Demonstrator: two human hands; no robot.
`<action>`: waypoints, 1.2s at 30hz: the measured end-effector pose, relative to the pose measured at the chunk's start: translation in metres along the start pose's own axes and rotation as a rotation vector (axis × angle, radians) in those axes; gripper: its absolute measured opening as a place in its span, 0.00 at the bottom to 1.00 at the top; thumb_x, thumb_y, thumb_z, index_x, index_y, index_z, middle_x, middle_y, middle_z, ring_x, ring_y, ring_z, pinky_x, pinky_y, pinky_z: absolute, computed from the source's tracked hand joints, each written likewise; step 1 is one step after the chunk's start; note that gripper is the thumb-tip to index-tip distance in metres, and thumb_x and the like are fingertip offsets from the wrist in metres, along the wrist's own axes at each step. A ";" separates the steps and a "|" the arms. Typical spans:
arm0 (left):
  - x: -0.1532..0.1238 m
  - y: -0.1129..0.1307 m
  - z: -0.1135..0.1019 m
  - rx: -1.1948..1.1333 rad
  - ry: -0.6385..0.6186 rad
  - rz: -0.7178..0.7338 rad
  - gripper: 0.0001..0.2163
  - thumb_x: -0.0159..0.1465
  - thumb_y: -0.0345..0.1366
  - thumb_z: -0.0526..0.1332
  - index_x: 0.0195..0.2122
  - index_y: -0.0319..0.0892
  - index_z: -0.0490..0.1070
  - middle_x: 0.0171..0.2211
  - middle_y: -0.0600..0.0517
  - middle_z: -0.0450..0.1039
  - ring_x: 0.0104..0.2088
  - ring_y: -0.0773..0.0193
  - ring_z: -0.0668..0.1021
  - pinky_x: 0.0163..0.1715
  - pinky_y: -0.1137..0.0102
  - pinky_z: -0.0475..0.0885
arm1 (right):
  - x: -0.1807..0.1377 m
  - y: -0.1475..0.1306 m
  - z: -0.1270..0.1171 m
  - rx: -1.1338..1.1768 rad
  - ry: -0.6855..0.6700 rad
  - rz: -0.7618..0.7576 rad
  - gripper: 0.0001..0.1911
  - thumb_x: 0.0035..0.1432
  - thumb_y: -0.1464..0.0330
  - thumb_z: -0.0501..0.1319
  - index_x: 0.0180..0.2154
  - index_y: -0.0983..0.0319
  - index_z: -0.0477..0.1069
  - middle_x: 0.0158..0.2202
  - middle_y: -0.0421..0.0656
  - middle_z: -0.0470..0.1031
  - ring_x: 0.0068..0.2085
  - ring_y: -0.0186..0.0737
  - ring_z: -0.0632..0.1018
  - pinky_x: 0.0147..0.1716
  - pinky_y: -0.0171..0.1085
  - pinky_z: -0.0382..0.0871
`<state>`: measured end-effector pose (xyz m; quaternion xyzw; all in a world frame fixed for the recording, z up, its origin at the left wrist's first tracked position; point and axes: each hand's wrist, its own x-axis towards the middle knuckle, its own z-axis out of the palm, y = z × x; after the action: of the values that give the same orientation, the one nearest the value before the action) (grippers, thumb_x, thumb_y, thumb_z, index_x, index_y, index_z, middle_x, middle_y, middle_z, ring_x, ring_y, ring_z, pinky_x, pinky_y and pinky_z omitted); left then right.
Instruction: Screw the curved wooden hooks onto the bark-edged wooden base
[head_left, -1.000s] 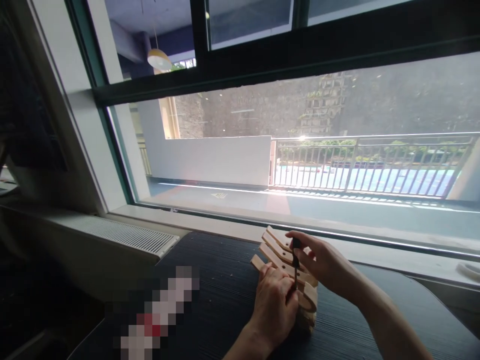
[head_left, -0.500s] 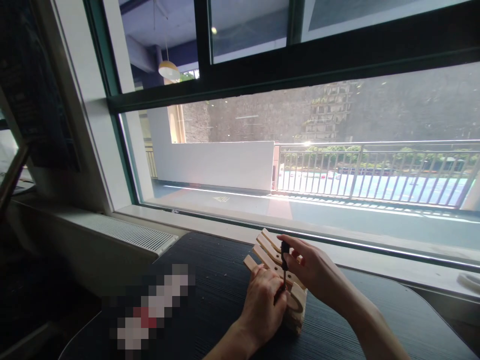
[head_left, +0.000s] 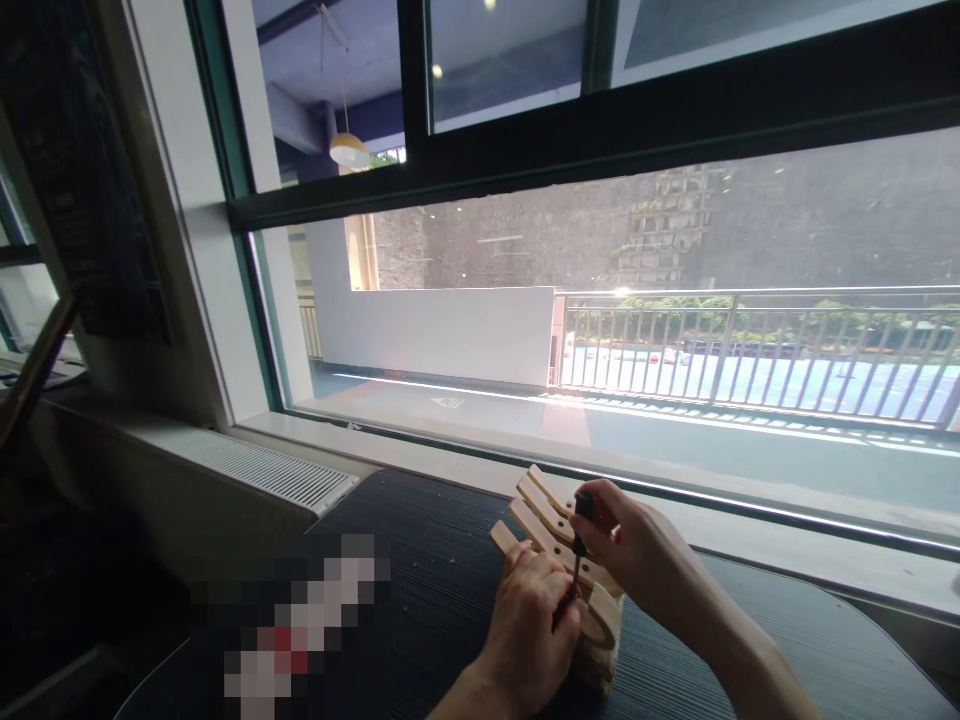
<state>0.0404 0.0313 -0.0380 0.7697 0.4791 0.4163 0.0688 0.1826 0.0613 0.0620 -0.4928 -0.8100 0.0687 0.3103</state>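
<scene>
A pale wooden assembly (head_left: pixel 541 515) of several flat slats stands on the dark table (head_left: pixel 420 560) near the window. My left hand (head_left: pixel 532 625) is closed round its near end, pressing it to the table. My right hand (head_left: pixel 637 560) pinches the dark handle of a small screwdriver (head_left: pixel 579 545). The tool stands upright, its thin shaft pointing down into the wood just beside my left thumb.
A blurred-out object (head_left: pixel 300 625) lies on the table to the left. A white vent grille (head_left: pixel 262 470) runs along the sill at left. The large window (head_left: pixel 600 330) is right behind the table. Small wood chips are scattered over the tabletop.
The view has tilted and shifted slightly. Both hands stay on the wooden assembly and the screwdriver stays upright; my right hand's fingers have shifted a little on the handle.
</scene>
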 end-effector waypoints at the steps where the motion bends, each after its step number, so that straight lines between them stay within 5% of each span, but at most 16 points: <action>1: 0.000 0.000 0.000 0.002 -0.001 0.008 0.04 0.60 0.30 0.55 0.31 0.43 0.68 0.35 0.53 0.72 0.42 0.61 0.72 0.59 0.54 0.53 | 0.000 -0.001 -0.001 0.001 -0.002 -0.003 0.10 0.57 0.60 0.53 0.36 0.58 0.67 0.26 0.39 0.73 0.26 0.37 0.71 0.25 0.34 0.61; 7: 0.001 0.002 -0.003 -0.001 0.002 0.022 0.05 0.61 0.29 0.55 0.31 0.44 0.69 0.34 0.54 0.72 0.41 0.62 0.72 0.58 0.55 0.55 | -0.005 -0.008 -0.006 0.046 0.003 -0.048 0.18 0.57 0.63 0.52 0.49 0.57 0.68 0.30 0.41 0.76 0.28 0.38 0.74 0.28 0.36 0.64; 17: 0.003 0.007 -0.006 0.007 -0.007 0.030 0.07 0.61 0.28 0.54 0.31 0.44 0.70 0.35 0.53 0.72 0.41 0.62 0.73 0.59 0.55 0.54 | -0.003 -0.009 -0.007 -0.007 0.030 -0.079 0.14 0.56 0.63 0.55 0.43 0.56 0.73 0.30 0.40 0.77 0.29 0.38 0.75 0.28 0.34 0.64; 25: 0.002 0.004 -0.005 0.016 -0.002 0.041 0.06 0.61 0.29 0.54 0.31 0.43 0.70 0.35 0.52 0.72 0.41 0.61 0.73 0.58 0.55 0.56 | -0.004 -0.009 -0.006 0.064 0.042 -0.138 0.19 0.57 0.66 0.53 0.49 0.56 0.72 0.40 0.44 0.78 0.32 0.38 0.76 0.31 0.34 0.67; 36: 0.002 0.006 -0.006 0.024 -0.016 0.037 0.07 0.61 0.29 0.54 0.30 0.43 0.70 0.34 0.52 0.72 0.41 0.62 0.73 0.58 0.56 0.56 | -0.003 -0.009 -0.006 -0.010 0.050 -0.130 0.18 0.56 0.66 0.55 0.48 0.54 0.71 0.37 0.41 0.78 0.29 0.36 0.75 0.28 0.33 0.64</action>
<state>0.0405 0.0279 -0.0298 0.7824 0.4694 0.4054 0.0557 0.1800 0.0527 0.0695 -0.4423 -0.8327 0.0319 0.3317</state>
